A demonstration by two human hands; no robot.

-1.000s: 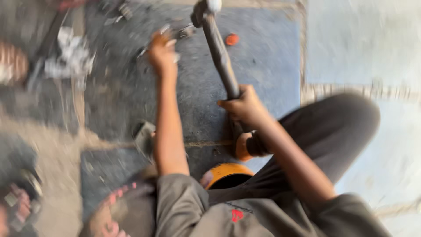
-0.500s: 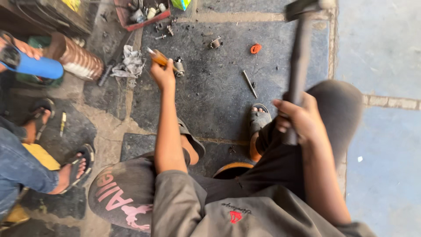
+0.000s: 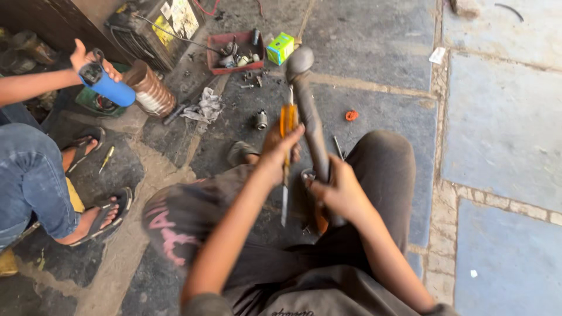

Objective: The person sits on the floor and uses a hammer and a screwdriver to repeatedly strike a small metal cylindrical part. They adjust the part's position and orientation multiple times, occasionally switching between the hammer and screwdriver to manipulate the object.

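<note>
screwdriver (image 3: 285, 158) blade down, hammer (image 3: 309, 111) head up

The screwdriver (image 3: 286, 153) is just left of the hammer (image 3: 308, 114). A tray (image 3: 233, 51) lies on the floor (image 3: 503, 123) behind them, a box (image 3: 280, 48) right of it.

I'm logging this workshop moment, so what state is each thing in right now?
Left hand: closed around the screwdriver handle.
Screwdriver: held, blade pointing down toward the person.
Right hand: closed around the hammer handle.
Hammer: held, head pointing away from the person.
Red tray: on the floor, holding small parts.
Rag: crumpled on the floor.
Blue cylinder: held by another person's hand.
</note>
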